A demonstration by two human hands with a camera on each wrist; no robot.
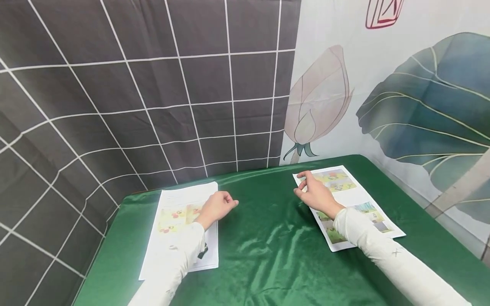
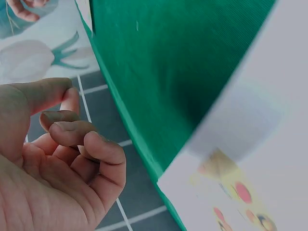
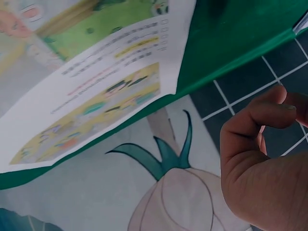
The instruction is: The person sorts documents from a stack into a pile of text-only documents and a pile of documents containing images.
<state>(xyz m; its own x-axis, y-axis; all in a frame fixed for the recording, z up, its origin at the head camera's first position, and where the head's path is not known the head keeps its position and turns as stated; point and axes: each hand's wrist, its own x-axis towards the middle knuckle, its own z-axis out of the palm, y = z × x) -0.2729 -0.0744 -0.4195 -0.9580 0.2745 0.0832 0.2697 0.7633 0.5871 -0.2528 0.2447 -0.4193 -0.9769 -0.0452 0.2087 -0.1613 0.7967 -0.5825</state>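
My left hand point(image 1: 217, 208) is held over the right edge of a stack of white printed sheets point(image 1: 153, 259) on the left of the table. Its fingers are loosely bent, and nothing is in them, as the left wrist view shows the hand point(image 2: 72, 163) beside the paper point(image 2: 274, 57). On the right, my right hand point(image 1: 315, 195) hovers by the left edge of another set of sheets point(image 1: 360, 196) with coloured pictures. Thumb and fingers curve loosely around empty space. In the right wrist view this hand point(image 3: 264, 159) is apart from the sheet point(image 3: 91, 82), which bears text and pictures.
A wrinkled green cloth point(image 1: 264, 255) covers the table and lies bare between the two paper piles. Behind it hangs a dark curtain point(image 1: 153, 85) with a white grid. A pale backdrop point(image 1: 344, 140) with a painted lotus bud and leaf stands at the right.
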